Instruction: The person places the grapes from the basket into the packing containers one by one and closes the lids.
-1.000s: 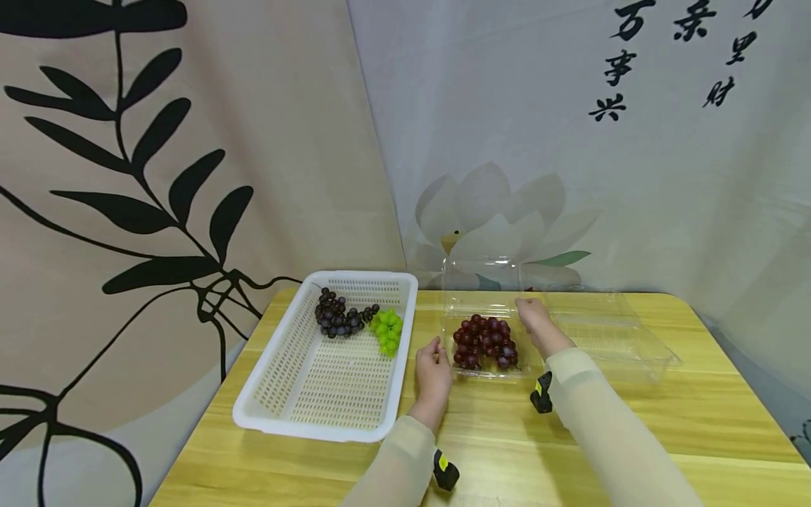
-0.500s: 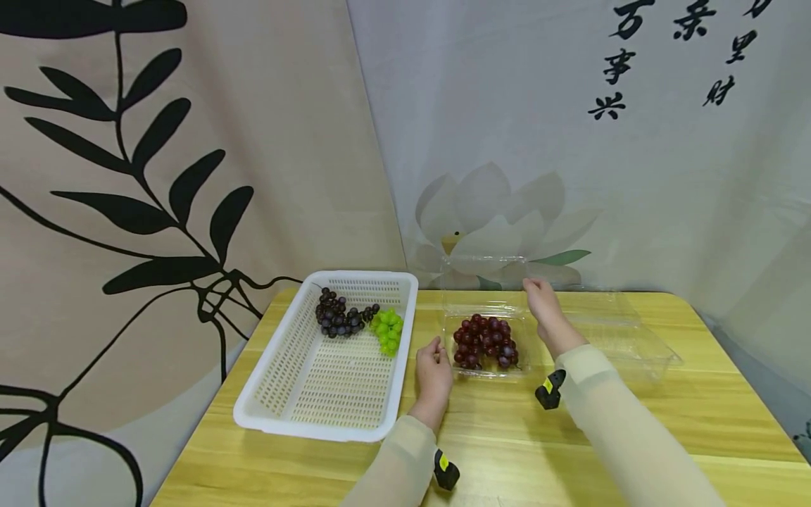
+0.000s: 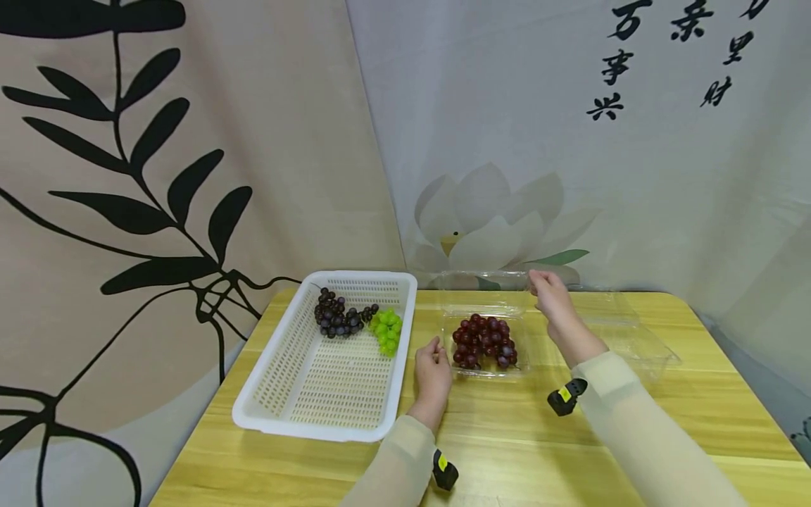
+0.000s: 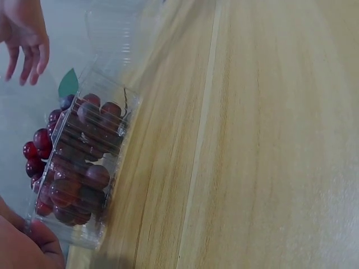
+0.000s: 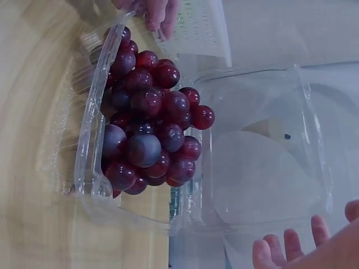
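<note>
A clear plastic clamshell box (image 3: 494, 374) stands on the table with a bunch of dark red grapes (image 3: 484, 342) inside. Its hinged lid (image 5: 263, 174) is raised at the back. At the box's left side, my left hand (image 3: 434, 377) pinches the rim between thumb and fingers; the right wrist view shows these fingers (image 5: 159, 15) at the wall. My right hand (image 3: 554, 299) is beside the lid's right edge, with loosely bent, spread fingers (image 5: 291, 245) and nothing gripped. Whether it touches the lid cannot be told.
A white perforated basket (image 3: 260, 394) to the left holds black grapes (image 3: 342, 317) and a small green bunch (image 3: 386, 331). Another clear plastic box (image 3: 633, 345) lies to the right. A printed cloth (image 3: 304, 141) hangs behind the wooden table (image 3: 507, 451).
My right hand has moved up and right, along the lid's right side. The lid's upper edge appears lower than before. My left hand stays at the box's left side.
</note>
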